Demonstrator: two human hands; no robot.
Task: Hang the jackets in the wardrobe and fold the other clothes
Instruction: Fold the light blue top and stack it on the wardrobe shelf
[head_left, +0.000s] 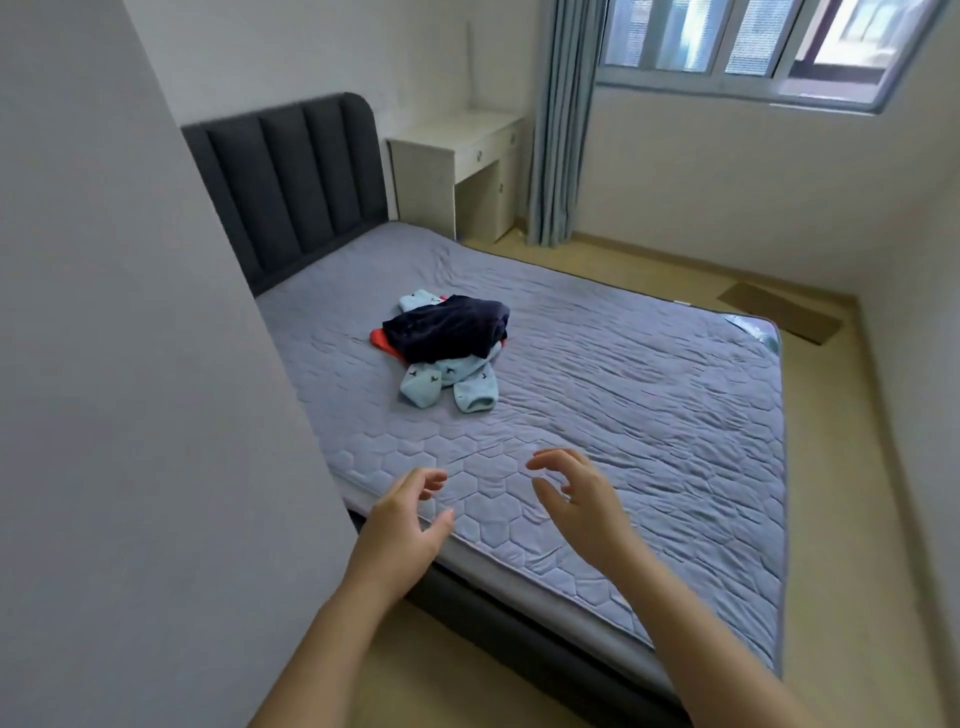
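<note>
A small heap of clothes lies in the middle of the bed (649, 395). On top is a dark navy garment (447, 327). Under it sits a light blue garment (447, 379) with small dark marks, and a red piece (382, 342) pokes out at the left. My left hand (410, 519) and my right hand (576, 499) hover above the near edge of the mattress, well short of the heap. Both have loosely curled fingers and hold nothing. No wardrobe shows in this view.
A plain grey panel (130, 415) fills the left side, close to my left arm. A dark padded headboard (291, 182) stands at the bed's far end, with a white desk (457, 171) and a blue curtain (561, 130) beyond. Bare floor (841, 519) runs along the bed's right side.
</note>
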